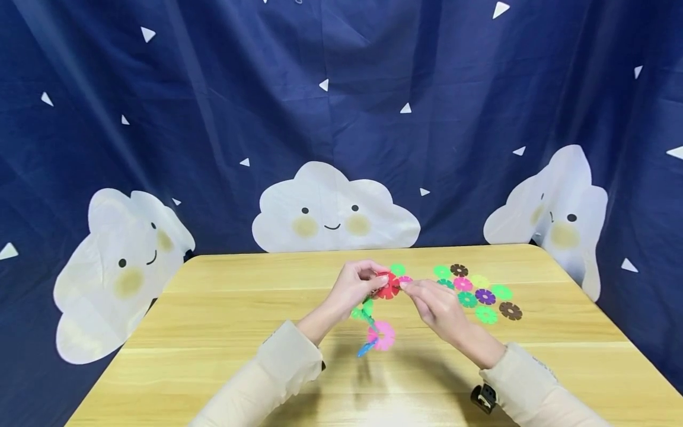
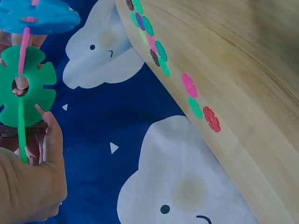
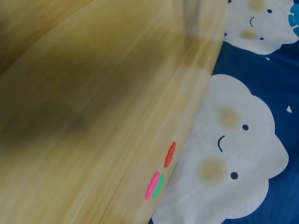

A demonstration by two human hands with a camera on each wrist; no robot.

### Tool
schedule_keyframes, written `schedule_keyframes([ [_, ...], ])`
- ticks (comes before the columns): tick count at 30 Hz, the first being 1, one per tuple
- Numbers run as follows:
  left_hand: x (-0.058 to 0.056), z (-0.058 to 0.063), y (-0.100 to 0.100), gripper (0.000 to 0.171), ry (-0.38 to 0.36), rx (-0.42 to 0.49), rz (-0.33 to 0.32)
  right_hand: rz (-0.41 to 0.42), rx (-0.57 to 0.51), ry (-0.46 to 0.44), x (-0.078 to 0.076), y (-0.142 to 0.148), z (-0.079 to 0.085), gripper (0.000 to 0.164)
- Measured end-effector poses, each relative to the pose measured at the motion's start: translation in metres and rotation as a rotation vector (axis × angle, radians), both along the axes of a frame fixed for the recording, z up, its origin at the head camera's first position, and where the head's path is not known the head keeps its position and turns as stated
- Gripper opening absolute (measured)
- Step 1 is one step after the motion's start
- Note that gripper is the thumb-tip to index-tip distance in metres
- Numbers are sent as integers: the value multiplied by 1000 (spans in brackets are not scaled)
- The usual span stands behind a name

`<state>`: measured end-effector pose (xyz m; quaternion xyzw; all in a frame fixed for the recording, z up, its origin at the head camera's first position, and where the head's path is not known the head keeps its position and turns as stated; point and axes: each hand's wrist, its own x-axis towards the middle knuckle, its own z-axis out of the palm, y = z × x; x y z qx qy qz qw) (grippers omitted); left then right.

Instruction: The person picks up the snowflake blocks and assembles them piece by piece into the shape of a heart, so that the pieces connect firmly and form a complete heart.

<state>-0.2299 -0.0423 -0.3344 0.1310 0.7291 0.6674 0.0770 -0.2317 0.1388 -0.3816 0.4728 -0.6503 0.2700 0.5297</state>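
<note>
The assembly of linked discs [image 1: 368,307] is suspended above the middle of the tabletop [image 1: 213,308], below the left hand [image 1: 352,287]. It includes a green disc [image 2: 36,95], a pink disc [image 1: 388,336] and, at its lower end, a blue disc [image 1: 367,348]. A brown disc [image 2: 9,132] appears edge-on at the left hand's fingers. The left hand is closed to a pinch, its thumb over a red disc [image 1: 391,290]. The right hand [image 1: 437,305] has its fingers bent together beside the red disc's right edge; whether it grips the disc cannot be determined.

Just beyond the hands lie a loose green disc [image 1: 397,269] and a loose pink disc [image 1: 405,279]; the wrist views show a second red disc [image 2: 211,119] near them. To the right, a cluster of loose discs [image 1: 485,296] includes brown, purple, yellow, pink and green pieces.

A navy curtain [image 1: 213,89] with white clouds [image 1: 331,201] stands behind the tabletop. Both sleeves [image 1: 290,353] are pale.
</note>
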Motion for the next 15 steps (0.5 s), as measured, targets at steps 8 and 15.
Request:
schedule_keyframes([
  [8,0,0,2,19,10,-7,16,-16,3,-1,1,-1,1,25],
  [15,-1,-2,3,18,-4,17,5,4,12,-2,0,0,0,25],
])
